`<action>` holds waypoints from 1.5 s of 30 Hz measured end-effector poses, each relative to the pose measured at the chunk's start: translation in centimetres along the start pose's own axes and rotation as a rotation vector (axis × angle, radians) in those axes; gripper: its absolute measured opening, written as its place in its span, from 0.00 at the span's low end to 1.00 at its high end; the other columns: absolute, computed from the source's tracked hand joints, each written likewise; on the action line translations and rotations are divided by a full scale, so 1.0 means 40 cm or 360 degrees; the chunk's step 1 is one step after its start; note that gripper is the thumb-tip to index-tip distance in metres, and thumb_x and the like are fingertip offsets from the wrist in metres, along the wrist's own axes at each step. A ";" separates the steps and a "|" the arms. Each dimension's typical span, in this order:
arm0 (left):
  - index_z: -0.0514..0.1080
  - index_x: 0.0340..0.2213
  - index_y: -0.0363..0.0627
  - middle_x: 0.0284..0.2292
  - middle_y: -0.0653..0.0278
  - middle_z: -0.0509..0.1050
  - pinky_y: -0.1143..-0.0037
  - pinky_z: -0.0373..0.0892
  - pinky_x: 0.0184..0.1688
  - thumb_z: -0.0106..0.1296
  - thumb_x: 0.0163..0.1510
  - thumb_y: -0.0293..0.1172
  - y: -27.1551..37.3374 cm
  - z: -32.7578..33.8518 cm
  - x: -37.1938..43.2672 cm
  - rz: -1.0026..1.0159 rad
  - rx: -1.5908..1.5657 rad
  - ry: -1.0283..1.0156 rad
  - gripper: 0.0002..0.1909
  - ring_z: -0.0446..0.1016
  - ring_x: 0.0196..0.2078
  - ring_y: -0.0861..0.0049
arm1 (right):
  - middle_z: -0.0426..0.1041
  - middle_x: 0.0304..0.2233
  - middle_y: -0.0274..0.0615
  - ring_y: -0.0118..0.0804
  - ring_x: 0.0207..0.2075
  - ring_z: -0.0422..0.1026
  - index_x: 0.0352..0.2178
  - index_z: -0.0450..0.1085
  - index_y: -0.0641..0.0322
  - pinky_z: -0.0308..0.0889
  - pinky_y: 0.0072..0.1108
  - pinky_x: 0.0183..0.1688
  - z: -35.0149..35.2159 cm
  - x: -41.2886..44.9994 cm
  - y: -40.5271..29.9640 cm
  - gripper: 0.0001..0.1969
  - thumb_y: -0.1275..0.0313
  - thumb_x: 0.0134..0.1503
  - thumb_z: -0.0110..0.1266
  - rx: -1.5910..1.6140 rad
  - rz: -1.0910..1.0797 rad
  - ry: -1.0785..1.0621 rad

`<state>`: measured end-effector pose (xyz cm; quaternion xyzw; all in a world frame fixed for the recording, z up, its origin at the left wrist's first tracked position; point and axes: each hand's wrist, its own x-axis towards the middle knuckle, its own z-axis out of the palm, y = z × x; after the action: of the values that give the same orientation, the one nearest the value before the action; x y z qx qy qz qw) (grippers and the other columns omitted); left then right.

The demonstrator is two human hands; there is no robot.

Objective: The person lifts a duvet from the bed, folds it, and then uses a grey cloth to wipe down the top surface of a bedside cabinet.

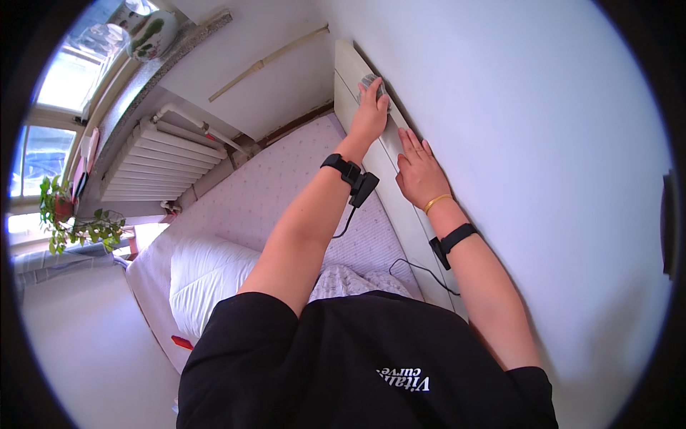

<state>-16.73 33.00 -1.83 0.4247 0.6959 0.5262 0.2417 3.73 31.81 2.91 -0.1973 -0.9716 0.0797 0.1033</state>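
Out at arm's length, my left hand (pixel 370 113) presses a grey cloth (pixel 368 81) onto the upper part of a cream headboard (pixel 391 187). Much of the cloth is hidden under the fingers. Closer to my body, my right hand (pixel 423 174) lies palm down along the headboard's top edge, beside the white wall (pixel 536 161). It holds nothing, and its fingers point towards the far end. Each wrist wears a black strap with a small device; dark cables run from them.
Below is a bed with a pale pink patterned mattress cover (pixel 300 171) and a rolled white quilt (pixel 209 279). To the left are a white radiator (pixel 161 161), a stone windowsill (pixel 187 45), a painted porcelain vase (pixel 153 35) and a potted trailing plant (pixel 64 209).
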 end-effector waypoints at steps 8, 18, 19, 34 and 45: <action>0.50 0.66 0.58 0.64 0.24 0.44 0.65 0.58 0.64 0.39 0.67 0.40 0.046 0.024 -0.114 -0.0087 0.0129 -0.0192 0.28 0.54 0.65 0.41 | 0.54 0.67 0.54 0.48 0.70 0.51 0.35 0.73 0.67 0.51 0.40 0.68 0.019 -0.015 0.012 0.10 0.71 0.55 0.52 0.0007 0.0006 0.0082; 0.73 0.50 0.52 0.37 0.47 0.78 0.64 0.72 0.43 0.39 0.64 0.28 0.019 -0.087 -0.005 0.0051 0.0339 0.0205 0.17 0.77 0.41 0.52 | 0.68 0.58 0.48 0.46 0.68 0.55 0.31 0.69 0.63 0.51 0.43 0.68 0.027 -0.022 0.005 0.05 0.73 0.55 0.54 -0.0085 -0.0184 0.0150; 0.73 0.50 0.52 0.37 0.47 0.78 0.64 0.72 0.43 0.39 0.64 0.28 0.014 -0.104 -0.006 0.0045 0.0335 0.0189 0.17 0.77 0.41 0.52 | 0.71 0.52 0.45 0.46 0.65 0.60 0.31 0.68 0.62 0.57 0.41 0.65 0.017 -0.021 0.000 0.04 0.73 0.54 0.55 -0.0096 -0.0193 0.0222; 0.73 0.49 0.44 0.31 0.61 0.76 0.77 0.69 0.40 0.39 0.65 0.22 0.083 -0.135 -0.146 0.0111 -0.0351 -0.0124 0.17 0.71 0.33 0.79 | 0.77 0.32 0.49 0.56 0.32 0.75 0.42 0.68 0.54 0.69 0.41 0.35 0.063 -0.578 -0.207 0.08 0.72 0.61 0.47 0.0447 0.1058 -0.0611; 0.69 0.53 0.52 0.34 0.61 0.79 0.70 0.73 0.41 0.40 0.64 0.23 0.169 -0.005 -0.338 0.0548 0.0279 -0.0229 0.18 0.78 0.36 0.63 | 0.74 0.54 0.38 0.43 0.65 0.59 0.35 0.78 0.53 0.49 0.54 0.66 0.024 -0.527 -0.225 0.09 0.73 0.54 0.53 0.0380 0.0617 -0.0769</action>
<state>-7.56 22.05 3.08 0.5932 0.6372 0.4654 0.1595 19.21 15.07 0.18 -0.3403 -0.8963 0.2555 -0.1250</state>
